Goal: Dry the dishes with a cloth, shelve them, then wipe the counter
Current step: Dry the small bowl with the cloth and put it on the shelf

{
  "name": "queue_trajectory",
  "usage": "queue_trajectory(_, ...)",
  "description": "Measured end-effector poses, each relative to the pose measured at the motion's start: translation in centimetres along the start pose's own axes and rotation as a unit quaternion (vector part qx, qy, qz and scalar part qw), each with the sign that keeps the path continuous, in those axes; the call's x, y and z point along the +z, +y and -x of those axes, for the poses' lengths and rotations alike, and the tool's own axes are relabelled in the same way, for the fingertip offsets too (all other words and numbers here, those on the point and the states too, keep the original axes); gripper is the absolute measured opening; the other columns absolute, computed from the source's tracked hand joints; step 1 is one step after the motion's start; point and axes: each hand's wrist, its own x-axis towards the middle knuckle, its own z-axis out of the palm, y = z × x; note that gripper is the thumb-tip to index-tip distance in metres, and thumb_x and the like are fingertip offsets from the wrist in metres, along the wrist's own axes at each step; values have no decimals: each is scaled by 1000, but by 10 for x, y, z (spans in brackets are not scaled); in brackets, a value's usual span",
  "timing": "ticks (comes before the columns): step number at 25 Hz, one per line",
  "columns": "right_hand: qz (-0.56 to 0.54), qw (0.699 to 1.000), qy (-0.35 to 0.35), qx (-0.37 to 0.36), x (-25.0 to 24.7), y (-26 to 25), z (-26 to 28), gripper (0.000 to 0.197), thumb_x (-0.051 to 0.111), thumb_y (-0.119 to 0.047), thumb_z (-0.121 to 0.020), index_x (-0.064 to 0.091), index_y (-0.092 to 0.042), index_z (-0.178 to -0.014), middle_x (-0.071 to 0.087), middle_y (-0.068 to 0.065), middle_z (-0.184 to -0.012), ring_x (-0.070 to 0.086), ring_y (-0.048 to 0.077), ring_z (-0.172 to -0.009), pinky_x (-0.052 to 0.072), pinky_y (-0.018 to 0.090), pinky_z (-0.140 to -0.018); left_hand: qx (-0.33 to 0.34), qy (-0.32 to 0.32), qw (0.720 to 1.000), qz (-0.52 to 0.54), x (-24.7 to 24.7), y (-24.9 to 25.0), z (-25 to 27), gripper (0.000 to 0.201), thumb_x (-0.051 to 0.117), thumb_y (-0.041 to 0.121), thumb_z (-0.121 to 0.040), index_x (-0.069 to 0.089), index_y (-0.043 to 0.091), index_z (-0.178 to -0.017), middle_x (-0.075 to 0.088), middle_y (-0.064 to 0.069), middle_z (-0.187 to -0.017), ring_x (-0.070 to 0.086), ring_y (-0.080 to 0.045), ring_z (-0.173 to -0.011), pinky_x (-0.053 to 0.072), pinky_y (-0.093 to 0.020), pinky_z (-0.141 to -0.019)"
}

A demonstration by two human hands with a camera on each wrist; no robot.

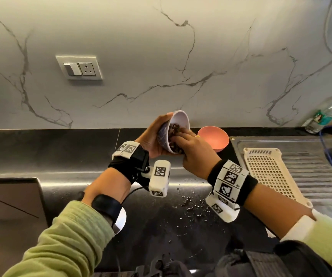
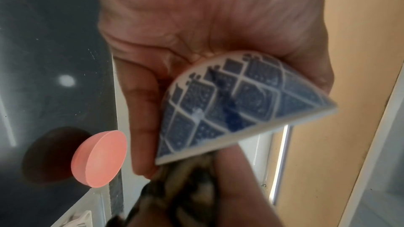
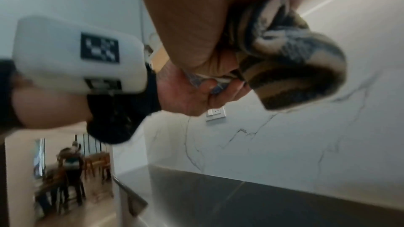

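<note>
Right hand [image 1: 189,146] and cloth [image 1: 174,129] hide the bowl [image 1: 179,120] interior

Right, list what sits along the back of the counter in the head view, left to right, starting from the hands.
left hand → blue patterned bowl it holds → right hand pressing the cloth into it → pink bowl → white perforated tray → water bottle.

left hand [image 2: 196,44] gripping blue-patterned bowl [image 2: 236,106] | cloth [image 2: 186,187] bunching at its rim | pink bowl [image 2: 100,158] sitting on dark counter [image 2: 50,40]
</note>
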Motion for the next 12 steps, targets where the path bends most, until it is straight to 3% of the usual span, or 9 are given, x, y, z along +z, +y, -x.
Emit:
queue_trajectory(2, -189, 976, -40, 103, -15, -14, 0, 48, 49, 5, -68, 63, -4, -112, 65, 15, -108, 60, 32, -100, 52, 40, -84, 20, 17, 1000, 8, -4, -3, -2, 91, 85, 59, -33, 62, 12, -108, 67, -11, -95, 64, -23, -85, 55, -38, -71)
queue_trajectory(3, -337, 924, -52, 171, -24, -19, 0, 47, 44, 10, -67, 63, -5, -108, 66, 14, -99, 61, 28, -88, 53, 35, -75, 29, 25, 999, 15, -5, -5, -3, 93, 85, 59, -33, 60, 13, -110, 67, -11, -95, 65, -24, -85, 56, -38, -70)
queue_trajectory(5, -599, 755, -43, 264, -42, -16, -2, 45, 35, 16, -64, 61, -4, -94, 64, 11, -81, 60, 22, -66, 52, 27, -56, 44, 31, 998, 16, -7, -7, -5, 91, 84, 61, -33, 63, 17, -110, 69, -10, -96, 66, -25, -85, 57, -39, -67)
queue_trajectory(6, -675, 680, -30, 283, -52, -8, -2, 46, 32, 16, -62, 60, -3, -93, 65, 12, -79, 58, 23, -61, 50, 25, -52, 53, 26, 998, 13, -7, -6, -4, 83, 83, 62, -34, 68, 21, -105, 71, -8, -97, 67, -26, -84, 58, -41, -66)
queue_trajectory(7, -715, 633, -14, 298, -60, -1, -2, 49, 32, 14, -61, 60, -2, -97, 65, 14, -84, 56, 26, -64, 49, 27, -56, 61, 18, 998, 9, -9, -4, -2, 74, 83, 62, -35, 72, 26, -99, 71, -6, -97, 68, -28, -84, 57, -42, -67)
queue_trajectory(10, -736, 577, -15, 353, -66, 21, 1, 62, 42, 6, -53, 56, -2, -112, 59, 17, -102, 51, 31, -86, 42, 31, -79, 55, -6, 998, 10, -12, -2, 3, 77, 83, 61, -38, 67, 29, -106, 67, -10, -106, 66, -38, -88, 56, -44, -70)
queue_trajectory(12, -725, 574, -73, 373, -64, 26, 0, 53, 44, 4, -54, 54, -3, -105, 59, 15, -95, 57, 26, -79, 44, 28, -75, 43, -7, 999, -20, -10, -7, 0, 87, 84, 61, -38, 59, 28, -114, 67, -11, -105, 66, -37, -88, 56, -43, -70)
